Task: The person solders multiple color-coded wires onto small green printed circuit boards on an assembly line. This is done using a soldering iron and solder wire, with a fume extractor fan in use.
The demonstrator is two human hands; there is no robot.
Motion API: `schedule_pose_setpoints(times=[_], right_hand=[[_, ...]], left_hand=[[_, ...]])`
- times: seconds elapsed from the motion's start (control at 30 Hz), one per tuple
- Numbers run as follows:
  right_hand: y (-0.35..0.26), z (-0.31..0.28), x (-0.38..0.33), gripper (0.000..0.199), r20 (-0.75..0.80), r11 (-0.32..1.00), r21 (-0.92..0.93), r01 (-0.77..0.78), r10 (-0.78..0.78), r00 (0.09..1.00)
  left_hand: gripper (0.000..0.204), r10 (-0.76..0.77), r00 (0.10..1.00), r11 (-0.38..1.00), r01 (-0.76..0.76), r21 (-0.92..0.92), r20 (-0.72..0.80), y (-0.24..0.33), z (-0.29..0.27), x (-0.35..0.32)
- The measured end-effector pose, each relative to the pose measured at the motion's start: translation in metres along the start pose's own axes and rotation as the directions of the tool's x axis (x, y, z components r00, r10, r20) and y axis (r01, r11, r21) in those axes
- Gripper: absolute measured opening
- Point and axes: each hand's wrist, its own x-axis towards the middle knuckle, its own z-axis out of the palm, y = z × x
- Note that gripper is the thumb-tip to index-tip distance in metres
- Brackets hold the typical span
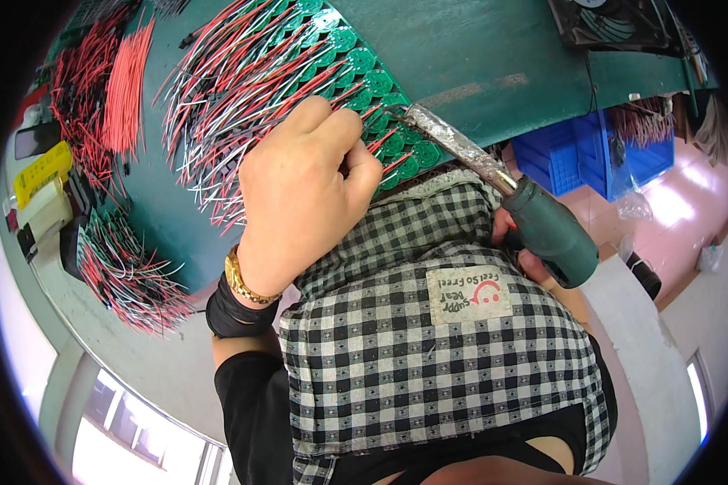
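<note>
My left hand (307, 178) is closed in a pinch over a panel of round green circuit boards (378, 82). Its fingertips are largely hidden, but thin wires run out from beside them to the boards, and it appears to grip one. From the right, my right hand (534, 263) grips the dark green handle of a soldering iron (556, 233), which partly covers that hand. The iron's worn metal barrel slants up and left, its tip close to the panel's right edge. Red, black and white wires (218, 105) fan leftward from the boards.
Bundles of red wires (128, 93) and black-and-red wires (85, 105) lie at the table's left. A mixed wire bunch (129, 271) hangs near the left edge. A black fan (615, 24) stands far right. Blue bins (550, 158) sit below the table's right edge.
</note>
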Motion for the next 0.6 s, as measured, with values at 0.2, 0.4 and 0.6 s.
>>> schedule_pose_setpoints(times=[0.2,0.4,0.6], right_hand=[[-0.021,-0.007,0.005,0.042,0.094,0.933,0.293,-0.208,0.188,0.978],[-0.033,-0.015,0.015,0.047,0.216,0.792,0.284,-0.541,0.497,0.841],[-0.014,-0.005,0.009,0.040,0.080,0.884,0.415,-0.213,0.198,0.977]], left_hand=[[0.008,0.016,1.000,1.000,-0.016,0.012,0.009,-0.001,-0.001,0.001],[0.006,0.017,1.000,1.000,-0.017,0.010,-0.002,-0.004,-0.001,-0.002],[0.004,-0.006,1.000,0.999,0.007,0.047,-0.008,-0.007,0.000,-0.007]])
